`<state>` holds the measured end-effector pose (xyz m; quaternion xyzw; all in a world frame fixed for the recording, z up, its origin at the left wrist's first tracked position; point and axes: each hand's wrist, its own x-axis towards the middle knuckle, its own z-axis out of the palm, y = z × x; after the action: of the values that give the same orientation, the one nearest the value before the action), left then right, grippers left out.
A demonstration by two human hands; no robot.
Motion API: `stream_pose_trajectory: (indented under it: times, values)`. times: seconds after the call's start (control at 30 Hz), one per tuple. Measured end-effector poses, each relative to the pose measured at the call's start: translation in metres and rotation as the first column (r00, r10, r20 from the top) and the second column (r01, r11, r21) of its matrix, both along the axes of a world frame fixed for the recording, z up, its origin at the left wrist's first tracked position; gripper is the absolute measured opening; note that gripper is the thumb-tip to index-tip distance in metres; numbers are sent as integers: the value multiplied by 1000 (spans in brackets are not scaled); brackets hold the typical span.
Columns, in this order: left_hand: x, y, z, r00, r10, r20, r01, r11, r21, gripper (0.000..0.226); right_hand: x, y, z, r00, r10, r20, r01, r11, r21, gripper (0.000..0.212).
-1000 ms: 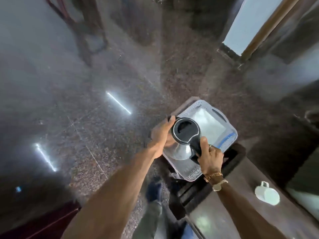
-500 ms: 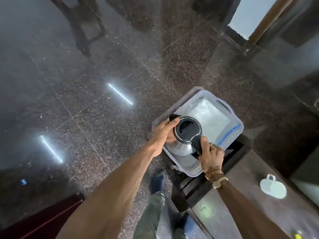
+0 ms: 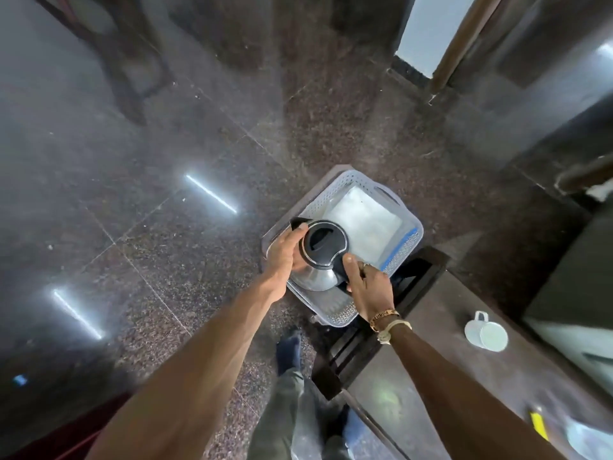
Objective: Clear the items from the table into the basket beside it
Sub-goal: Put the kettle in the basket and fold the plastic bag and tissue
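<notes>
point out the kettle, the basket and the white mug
kettle (image 3: 323,242), head view, centre of its black lid
basket (image 3: 338,315), head view, perforated wall at the near corner
white mug (image 3: 486,335), head view, middle of its body

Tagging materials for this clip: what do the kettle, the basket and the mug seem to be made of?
The kettle: polished steel body, probably, mirror-bright with reflections; its lid and handle look like matte black plastic. The basket: pale plastic, likely, with moulded perforated walls. The mug: smooth white, ceramic or enamel; cannot tell which.
</notes>
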<state>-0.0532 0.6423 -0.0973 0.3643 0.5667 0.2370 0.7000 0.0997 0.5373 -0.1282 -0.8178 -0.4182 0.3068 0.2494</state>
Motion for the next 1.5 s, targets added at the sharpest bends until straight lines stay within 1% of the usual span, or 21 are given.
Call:
stream_pose_trajectory:
  times: [0.07,0.2,0.23,0.3,0.4,0.5,0.57,0.63,0.67,0.73,0.8,0.87,0.93,1.0,1.03,1.1,1.17,1.2,1.3,1.43,1.5]
  values:
    - [5,-7,9,999,51,14,-51,999,15,43,1,-2,11,998,33,58,-32,999,-27,89]
    - [11,-23,26,987,109,-115,-110,994,-3,47,1,-11,35,979,131,155,-119,989,-89,71]
    - [11,-27,31,985,115,-126,-118,993,-10,41,2,-13,42,975,143,171,-129,987,-93,68]
    - [13,-37,40,983,146,-115,-149,989,-22,30,3,-21,56,969,157,193,-144,986,-82,72]
    - [17,-55,58,981,165,-102,-165,986,3,28,4,-36,77,959,165,230,-152,986,-73,80]
    - [21,-77,78,983,157,-97,-161,986,-39,25,8,-56,94,948,184,260,-177,983,-52,79]
    - [24,-92,87,980,156,-121,-162,986,-42,32,11,-70,106,926,225,304,-224,974,-39,75]
    - [29,-106,93,981,160,-112,-166,985,-46,47,16,-85,118,888,282,364,-288,957,-38,80]
    - [32,-115,97,981,163,-107,-168,985,-37,49,18,-92,124,883,286,373,-297,954,-27,84]
    - [39,-130,106,976,188,-110,-192,981,-23,43,24,-106,134,885,261,386,-289,957,14,86]
    - [47,-142,112,972,188,-139,-182,982,55,38,32,-121,142,881,217,420,-266,962,61,82]
    - [54,-156,118,967,127,-219,-76,971,228,48,44,-135,151,860,212,464,-272,960,66,84]
    - [59,-169,128,934,36,-356,134,887,443,47,58,-150,162,833,198,516,-281,956,86,83]
    - [62,-178,134,863,-5,-505,344,739,579,41,74,-167,176,808,151,569,-275,951,139,81]
    - [64,-180,137,825,-14,-565,429,667,609,45,83,-175,184,803,118,584,-258,952,162,81]
    - [73,-183,145,761,-17,-649,574,486,659,65,103,-195,200,797,56,601,-203,963,179,83]
    - [88,-187,158,697,10,-717,679,312,665,78,125,-219,214,776,-5,630,-139,974,180,84]
    - [98,-191,167,684,6,-730,702,267,660,81,136,-232,221,765,-43,643,-101,978,185,84]
    - [127,-205,196,709,-25,-705,697,178,695,81,164,-272,245,727,-151,670,19,980,200,85]
    - [156,-226,229,714,-31,-700,698,-54,714,75,181,-329,280,616,-281,736,155,959,237,85]
    - [166,-236,245,715,-29,-699,688,-146,710,72,181,-358,297,556,-331,762,207,943,259,83]
